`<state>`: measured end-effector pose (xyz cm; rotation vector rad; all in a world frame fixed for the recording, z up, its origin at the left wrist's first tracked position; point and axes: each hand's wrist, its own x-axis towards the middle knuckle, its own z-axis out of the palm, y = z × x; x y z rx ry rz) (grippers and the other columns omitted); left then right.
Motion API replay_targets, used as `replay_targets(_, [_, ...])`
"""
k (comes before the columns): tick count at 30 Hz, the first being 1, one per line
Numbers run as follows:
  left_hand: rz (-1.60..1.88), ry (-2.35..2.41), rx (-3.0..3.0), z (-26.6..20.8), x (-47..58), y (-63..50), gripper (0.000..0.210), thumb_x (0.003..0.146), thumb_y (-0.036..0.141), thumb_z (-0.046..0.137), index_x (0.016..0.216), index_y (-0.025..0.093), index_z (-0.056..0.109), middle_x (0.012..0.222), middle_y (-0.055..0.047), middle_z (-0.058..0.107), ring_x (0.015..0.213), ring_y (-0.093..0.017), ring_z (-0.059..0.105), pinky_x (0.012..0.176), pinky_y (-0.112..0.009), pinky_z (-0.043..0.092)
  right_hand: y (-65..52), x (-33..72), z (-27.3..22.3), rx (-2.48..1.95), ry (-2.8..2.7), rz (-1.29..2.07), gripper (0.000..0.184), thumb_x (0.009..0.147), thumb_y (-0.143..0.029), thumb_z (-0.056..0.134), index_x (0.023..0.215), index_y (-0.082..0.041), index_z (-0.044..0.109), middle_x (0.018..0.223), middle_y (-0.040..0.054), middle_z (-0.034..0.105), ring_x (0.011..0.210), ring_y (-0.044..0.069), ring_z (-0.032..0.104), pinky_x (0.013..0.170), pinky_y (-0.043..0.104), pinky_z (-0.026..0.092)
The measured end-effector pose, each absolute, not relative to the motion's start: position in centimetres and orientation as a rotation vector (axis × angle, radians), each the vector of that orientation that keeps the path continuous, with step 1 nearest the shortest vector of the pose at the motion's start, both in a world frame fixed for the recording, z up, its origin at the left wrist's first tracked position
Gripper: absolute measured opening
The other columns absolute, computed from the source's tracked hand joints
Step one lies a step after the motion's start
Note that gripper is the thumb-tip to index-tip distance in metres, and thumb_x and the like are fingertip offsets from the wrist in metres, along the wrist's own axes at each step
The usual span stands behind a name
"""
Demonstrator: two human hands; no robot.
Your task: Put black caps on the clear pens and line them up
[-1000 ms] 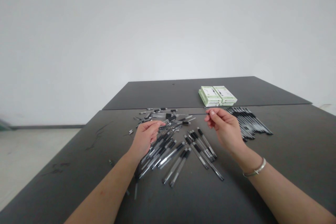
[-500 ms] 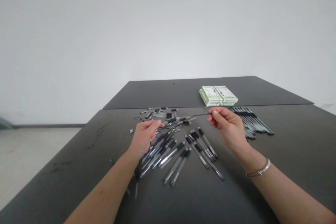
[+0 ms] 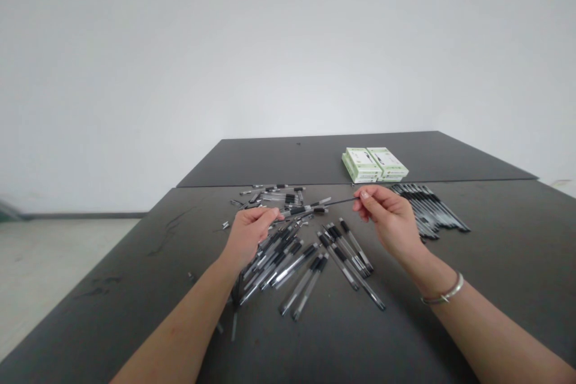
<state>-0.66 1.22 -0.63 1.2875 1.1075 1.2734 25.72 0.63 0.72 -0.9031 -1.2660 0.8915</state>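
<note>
My left hand (image 3: 252, 229) is closed on a clear pen barrel with a black grip (image 3: 297, 211), which points right. Between the thumb and fingers of my right hand (image 3: 384, 210) is the end of a thin dark pen refill (image 3: 339, 201). The refill lies nearly in line with the barrel and reaches its open end; whether its tip is inside, I cannot tell. Below my hands, a loose pile of clear pen barrels with black grips (image 3: 272, 258) covers the table, partly hidden by my left hand. More such barrels (image 3: 346, 252) lie fanned out to the right.
Beyond my right hand, a row of pens (image 3: 434, 207) lies side by side. Green and white boxes (image 3: 375, 163) are stacked farther back on the dark table (image 3: 279, 159). Small loose parts and pens (image 3: 279, 197) lie behind the pile, near a seam in the tabletop.
My right hand has moved slightly left and down with the refill, which now slants toward the barrel's end. The barrel in my left hand has shifted slightly; the things on the table stay put.
</note>
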Motion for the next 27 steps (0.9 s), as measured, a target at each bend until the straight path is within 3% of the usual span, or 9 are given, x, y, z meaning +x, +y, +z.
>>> replay_targets(16, [1.163, 1.164, 1.434, -1.2, -0.6, 1.0, 0.032, 0.078, 0.042, 0.064, 0.072, 0.013, 0.073, 0.038, 0.008, 0.031, 0.038, -0.005, 0.023, 0.042, -0.022, 0.017, -0.3, 24.2, 1.0, -0.885, -1.326, 1.003, 0.016, 0.083, -0.035, 0.064, 0.081, -0.019, 0.065, 0.064, 0.0011, 0.063, 0.053, 0.011, 0.049, 0.051, 0.025, 0.039])
replay_targets(27, [1.226, 1.084, 1.296, -0.4, -0.4, 0.9, 0.029, 0.075, 0.039, 0.068, 0.068, 0.011, 0.071, 0.036, 0.009, 0.030, 0.035, -0.003, 0.022, 0.039, -0.020, 0.015, 0.6, 26.4, 1.2, -0.858, -1.210, 0.896, 0.013, 0.084, -0.033, 0.064, 0.084, -0.020, 0.067, 0.065, 0.0011, 0.063, 0.054, 0.012, 0.050, 0.050, 0.024, 0.038])
